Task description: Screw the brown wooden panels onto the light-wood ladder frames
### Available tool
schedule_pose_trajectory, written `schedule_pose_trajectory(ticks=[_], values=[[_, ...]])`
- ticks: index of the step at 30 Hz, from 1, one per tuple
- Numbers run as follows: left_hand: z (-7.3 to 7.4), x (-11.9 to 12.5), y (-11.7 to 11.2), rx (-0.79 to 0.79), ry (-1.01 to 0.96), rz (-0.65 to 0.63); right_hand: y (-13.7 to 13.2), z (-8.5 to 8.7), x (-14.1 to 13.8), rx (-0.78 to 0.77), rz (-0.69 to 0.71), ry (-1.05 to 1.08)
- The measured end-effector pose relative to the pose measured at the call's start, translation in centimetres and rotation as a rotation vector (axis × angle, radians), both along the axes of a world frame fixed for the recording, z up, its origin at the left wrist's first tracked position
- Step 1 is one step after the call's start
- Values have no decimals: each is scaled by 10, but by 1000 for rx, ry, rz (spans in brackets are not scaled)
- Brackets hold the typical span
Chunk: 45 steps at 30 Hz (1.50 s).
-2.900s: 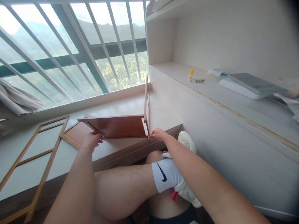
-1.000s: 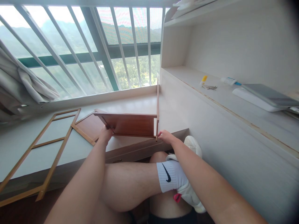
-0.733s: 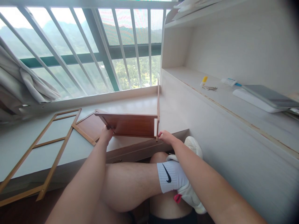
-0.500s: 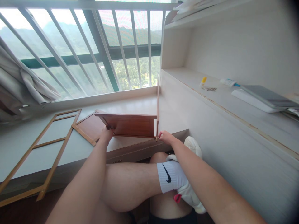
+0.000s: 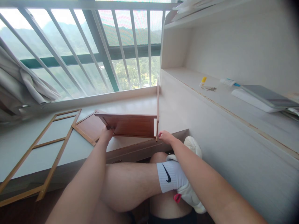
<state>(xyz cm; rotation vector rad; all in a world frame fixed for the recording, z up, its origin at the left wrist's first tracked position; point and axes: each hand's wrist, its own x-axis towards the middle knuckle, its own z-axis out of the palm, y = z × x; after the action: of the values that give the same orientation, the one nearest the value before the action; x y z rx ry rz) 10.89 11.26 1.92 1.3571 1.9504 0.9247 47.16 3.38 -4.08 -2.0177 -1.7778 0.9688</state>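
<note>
A reddish-brown wooden panel (image 5: 134,126) stands on its edge on the white window ledge. Its left end is gripped by my left hand (image 5: 106,135), the fingers partly hidden behind it. The panel's right end meets a narrow wooden upright frame (image 5: 158,104), seen edge-on beside the white cabinet side. At the lower front corner of that frame is my right hand (image 5: 165,137), fingers closed in a pinch; whatever is between them is too small to make out. Left of the panel, a second brown panel (image 5: 90,127) lies flat, touching an open wooden frame (image 5: 67,135) with crossbars.
A white shelf unit (image 5: 210,124) rises at the right, bearing a yellow-capped glue stick (image 5: 203,81), small metal pieces (image 5: 210,89), a tube (image 5: 229,82) and a grey tablet-like slab (image 5: 268,95). White railings (image 5: 137,46) cross the window; a curtain (image 5: 25,74) hangs left. My crossed legs (image 5: 130,180) are below.
Almost nothing differs. My right fingers have shifted very slightly at the frame's corner, while my left hand and the panel stay in place.
</note>
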Motion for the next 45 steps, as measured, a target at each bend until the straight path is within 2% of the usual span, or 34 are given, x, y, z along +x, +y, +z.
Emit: schedule_pose_trajectory(ticks=[13,29,45], values=[[4,3,-2,-12,-14,-7,0,3,-1,-42,-11,5],[9,5,-5,-14,-1,-9,-4,13,-2,-41,-20,12],[14,9,-8,-16,-11,-12,-4,15,-2,-35,-11,10]])
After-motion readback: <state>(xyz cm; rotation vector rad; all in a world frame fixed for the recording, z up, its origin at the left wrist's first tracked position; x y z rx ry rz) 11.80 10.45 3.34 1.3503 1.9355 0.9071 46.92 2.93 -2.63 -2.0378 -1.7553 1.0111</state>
